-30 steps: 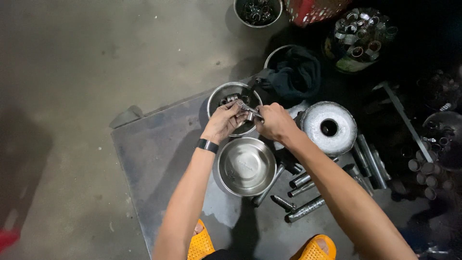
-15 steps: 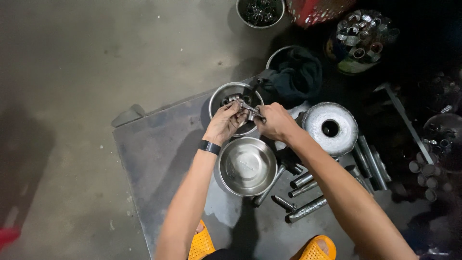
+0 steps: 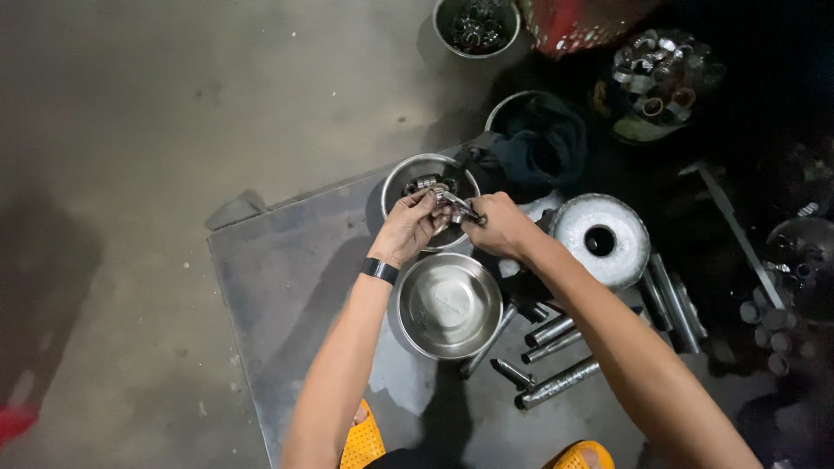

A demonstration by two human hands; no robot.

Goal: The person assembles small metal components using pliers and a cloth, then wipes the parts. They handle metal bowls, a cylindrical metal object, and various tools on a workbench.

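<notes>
Seen from above: two bare forearms reaching out over a dark metal plate (image 3: 287,260) on a concrete floor. Both hands meeting above the far steel bowl (image 3: 401,178), which holds small metal parts. Left hand (image 3: 408,227), black band at the wrist, curled shut round one end of a small shiny metal piece (image 3: 453,203). Right hand (image 3: 502,230) pinching the other end, fingers closed tight. Long axis of the piece running roughly left to right between the two grips, tilted slightly down toward the right hand; neither hand clearly nearer. Exact shape too small to tell. Just nearer than the far bowl, an empty steel bowl (image 3: 449,306). To the right of that, loose metal rods (image 3: 556,356) and a round grey disc (image 3: 601,239) with a centre hole. Beyond the far bowl, a dark cloth (image 3: 539,148).
</notes>
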